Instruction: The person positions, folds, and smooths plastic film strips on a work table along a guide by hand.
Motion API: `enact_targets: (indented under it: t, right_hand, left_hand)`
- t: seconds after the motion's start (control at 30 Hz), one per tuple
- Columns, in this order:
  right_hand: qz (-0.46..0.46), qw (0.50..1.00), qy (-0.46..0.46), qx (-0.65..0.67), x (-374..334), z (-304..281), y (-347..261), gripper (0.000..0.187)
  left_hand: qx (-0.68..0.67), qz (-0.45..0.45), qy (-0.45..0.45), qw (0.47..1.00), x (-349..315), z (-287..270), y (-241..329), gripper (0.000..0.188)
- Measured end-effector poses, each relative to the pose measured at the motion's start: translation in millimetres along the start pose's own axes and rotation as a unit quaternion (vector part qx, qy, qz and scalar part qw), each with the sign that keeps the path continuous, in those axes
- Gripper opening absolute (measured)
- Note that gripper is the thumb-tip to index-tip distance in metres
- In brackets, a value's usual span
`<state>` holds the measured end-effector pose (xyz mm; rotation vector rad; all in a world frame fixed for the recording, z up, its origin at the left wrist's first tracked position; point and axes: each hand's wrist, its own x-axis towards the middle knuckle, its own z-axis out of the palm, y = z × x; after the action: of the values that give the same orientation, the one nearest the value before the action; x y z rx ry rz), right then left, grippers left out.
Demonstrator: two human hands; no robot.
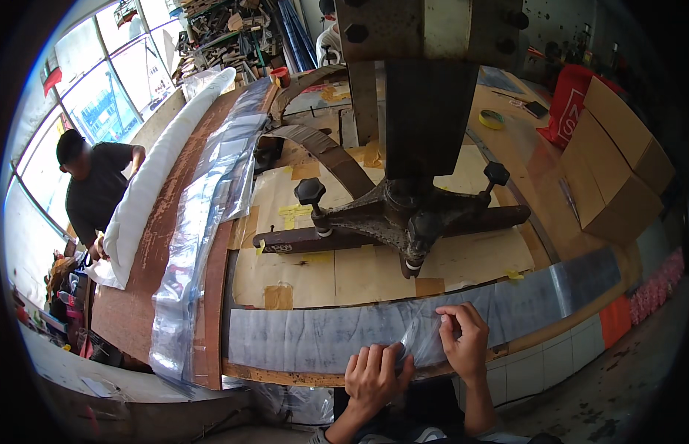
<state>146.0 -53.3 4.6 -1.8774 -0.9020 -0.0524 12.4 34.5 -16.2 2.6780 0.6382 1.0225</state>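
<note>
Both hands are at the near edge of the worktable, on a crinkled piece of clear plastic film (pixel 422 337). The fingers of my left hand (pixel 375 376) are curled closed at the film's near left side. My right hand (pixel 466 340) pinches the film's upper right corner between thumb and fingers. Beneath lies a long grey strip with a clear, wrinkled surface (pixel 307 333), running along the table's front. Beyond it stands a dark machine head with a three-armed metal foot (pixel 404 214) and black knobs, over a tan cardboard-covered bed (pixel 285 274).
Stacked clear plastic sheets (pixel 200 214) lie on a brown board at left. Beyond, a person in dark clothes (pixel 96 177) handles a white roll (pixel 159 163). On the right are a cardboard box (pixel 611 163), a red bag (pixel 566 111) and a yellow tape roll (pixel 491 119).
</note>
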Motion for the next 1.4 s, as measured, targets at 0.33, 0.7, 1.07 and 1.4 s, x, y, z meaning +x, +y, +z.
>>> enact_targets:
  t: [0.33, 0.7, 1.07, 1.4]
  right_hand:
    - [0.002, 1.0, -0.004, -0.001, 0, 0, -1, 0.012]
    - [0.0, 1.0, -0.004, -0.003, -2, -2, -1, 0.012]
    - [0.088, 0.989, -0.036, 0.111, 6, -3, 4, 0.009]
    - [0.124, 0.936, -0.093, 0.315, 5, -26, -20, 0.01]
  left_hand:
    - [-0.001, 0.0, 0.001, 1.0, 0, 0, 0, 0.02]
    - [-0.003, -0.001, -0.005, 1.0, -1, -2, 3, 0.019]
    - [-0.054, -0.03, 0.016, 0.998, 0, -5, 2, 0.019]
    - [-0.457, -0.209, -0.073, 0.861, 11, -15, -11, 0.053]
